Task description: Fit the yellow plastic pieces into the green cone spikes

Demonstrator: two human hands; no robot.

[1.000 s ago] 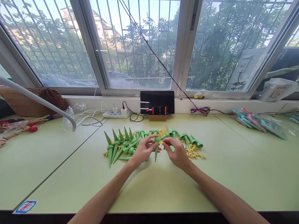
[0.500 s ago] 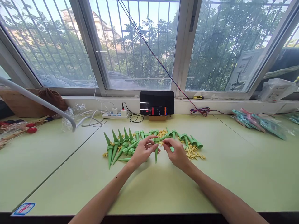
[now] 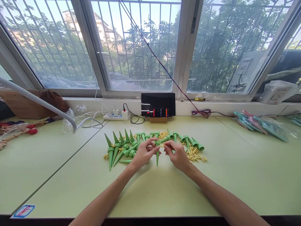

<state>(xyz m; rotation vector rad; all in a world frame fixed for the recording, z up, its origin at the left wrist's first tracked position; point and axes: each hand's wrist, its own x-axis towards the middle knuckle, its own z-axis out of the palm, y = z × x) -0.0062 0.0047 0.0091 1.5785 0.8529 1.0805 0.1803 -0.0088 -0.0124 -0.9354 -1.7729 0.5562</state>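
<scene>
— What is shown at the middle of the tabletop (image 3: 150,191)?

— A green spike (image 3: 157,156) is held point-down just above the pale green surface. Its collar is gripped by the closed fingers of the left hand (image 3: 143,153).

— And the right hand (image 3: 178,156)?

— It is brought up against the top of the spike from the other side. Its fingers are closed in a pinch on a small yellow piece (image 3: 161,145), which is pressed to the collar.

— What is seen around the hands?

— More green spikes (image 3: 117,147) are spread in a band behind the hands and out to the left. Loose yellow pieces (image 3: 194,154) are scattered just beside the right hand. Farther back, a dark screen (image 3: 158,103) is propped against the window sill, and a white power strip (image 3: 117,115) is laid to its left.
</scene>
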